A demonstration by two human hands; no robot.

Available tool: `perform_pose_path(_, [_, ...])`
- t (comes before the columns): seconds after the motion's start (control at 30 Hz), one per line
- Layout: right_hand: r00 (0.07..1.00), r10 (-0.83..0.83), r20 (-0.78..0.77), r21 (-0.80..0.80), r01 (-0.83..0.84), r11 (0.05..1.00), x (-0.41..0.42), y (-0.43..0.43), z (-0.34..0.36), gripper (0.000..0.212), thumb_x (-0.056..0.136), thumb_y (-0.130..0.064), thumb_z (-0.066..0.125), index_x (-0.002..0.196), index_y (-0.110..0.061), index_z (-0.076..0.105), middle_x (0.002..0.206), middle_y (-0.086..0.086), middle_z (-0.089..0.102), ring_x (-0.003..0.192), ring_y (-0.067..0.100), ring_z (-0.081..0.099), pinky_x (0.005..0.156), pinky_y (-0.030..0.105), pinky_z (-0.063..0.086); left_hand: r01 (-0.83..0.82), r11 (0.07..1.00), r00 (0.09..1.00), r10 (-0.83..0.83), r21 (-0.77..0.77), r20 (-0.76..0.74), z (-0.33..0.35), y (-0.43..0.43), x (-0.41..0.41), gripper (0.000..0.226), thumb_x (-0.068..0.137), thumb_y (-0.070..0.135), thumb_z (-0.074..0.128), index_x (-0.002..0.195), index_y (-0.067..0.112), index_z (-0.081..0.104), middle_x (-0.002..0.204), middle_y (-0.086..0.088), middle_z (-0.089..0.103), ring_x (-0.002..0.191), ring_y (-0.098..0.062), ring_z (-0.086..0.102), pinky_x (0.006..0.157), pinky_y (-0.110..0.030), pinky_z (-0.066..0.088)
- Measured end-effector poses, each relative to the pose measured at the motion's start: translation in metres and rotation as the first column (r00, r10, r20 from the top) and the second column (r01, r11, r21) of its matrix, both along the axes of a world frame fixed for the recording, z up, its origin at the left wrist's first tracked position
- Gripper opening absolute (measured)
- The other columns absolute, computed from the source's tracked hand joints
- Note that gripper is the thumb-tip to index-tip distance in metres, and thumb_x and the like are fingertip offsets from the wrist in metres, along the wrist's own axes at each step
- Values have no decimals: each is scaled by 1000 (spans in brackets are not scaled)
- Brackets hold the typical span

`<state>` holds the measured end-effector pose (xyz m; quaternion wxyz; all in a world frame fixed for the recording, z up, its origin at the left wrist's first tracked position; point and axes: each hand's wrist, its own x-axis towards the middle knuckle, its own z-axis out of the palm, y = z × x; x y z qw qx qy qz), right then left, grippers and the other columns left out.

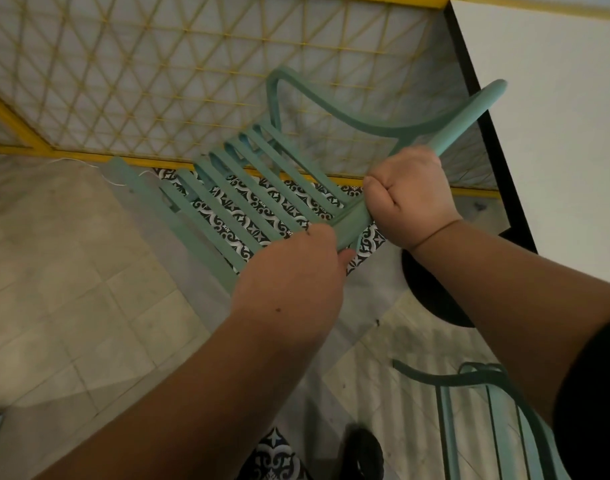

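The left grip point(293, 268) and, at its two o'clock, the right grip point(411, 199) clutch a tilted green slatted chair point(469, 114); a white bench point(556, 116) sits at one o'clock.

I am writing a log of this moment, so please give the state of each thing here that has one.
green chair: held by its frame in both hands.
left hand: grips the seat's edge.
right hand: curled round the frame bar.
second chair: lower right, untouched.
white table: standing, untouched.
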<state>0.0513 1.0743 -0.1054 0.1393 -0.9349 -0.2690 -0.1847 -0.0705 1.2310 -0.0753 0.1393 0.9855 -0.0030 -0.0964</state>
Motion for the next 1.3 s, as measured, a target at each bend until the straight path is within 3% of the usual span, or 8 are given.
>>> perform_pose_path(0.3, [995,-90,-53,-1,90,996,-31,9,0,40,92,-31,34,53,-22,42,49,-6,37,53,25,38,74,39,37,93,996,995,-94,17,43,0,30,-13,34,102,59,32,89,28,36,69,7,44,56,-8,43,55,-33,41])
perform_pose_path(0.43, [990,-124,-69,47,128,991,-43,19,0,41,90,-32,36,51,-24,41,47,-10,33,52,22,35,75,36,35,138,989,987,-142,59,77,0,47,-18,32,100,61,32,89,31,36,68,9,43,55,-2,40,49,-29,32])
perform_pose_path(0.63, [984,-162,-76,44,166,985,-57,30,0,43,90,-31,39,48,-22,38,45,-9,31,51,21,35,73,35,35,177,976,969,-196,126,153,-2,67,-23,35,95,64,28,88,33,41,63,10,43,51,-2,41,46,-25,34])
perform_pose_path(0.83, [974,-179,-141,36,185,982,-72,41,3,48,92,-32,40,48,-19,52,43,-7,36,47,18,36,78,38,42,219,966,960,-238,139,145,-1,86,-24,37,94,65,25,90,34,44,65,12,45,53,-2,43,48,-23,32])
perform_pose_path(0.93, [971,-202,-131,43,209,977,-81,48,4,49,92,-34,38,46,-20,43,42,-8,29,45,13,28,72,33,33,223,966,959,-242,132,146,-1,97,-25,39,93,67,27,89,33,47,65,12,48,55,-3,46,51,-26,41])
perform_pose_path(1.1, [971,-213,-106,13,215,976,-93,62,7,48,92,-36,37,48,-24,24,44,-10,23,45,13,25,67,32,28,266,950,936,-294,162,192,-1,121,-25,44,91,70,25,88,35,52,61,13,47,52,-4,47,46,-23,34])
perform_pose_path(1.3, [962,-204,-184,-57,197,979,-98,81,11,51,96,-41,31,50,-22,43,45,-8,38,45,13,38,68,34,43,377,913,878,-407,158,251,-3,152,-17,41,92,65,36,83,32,57,58,14,50,46,-6,48,42,-20,30])
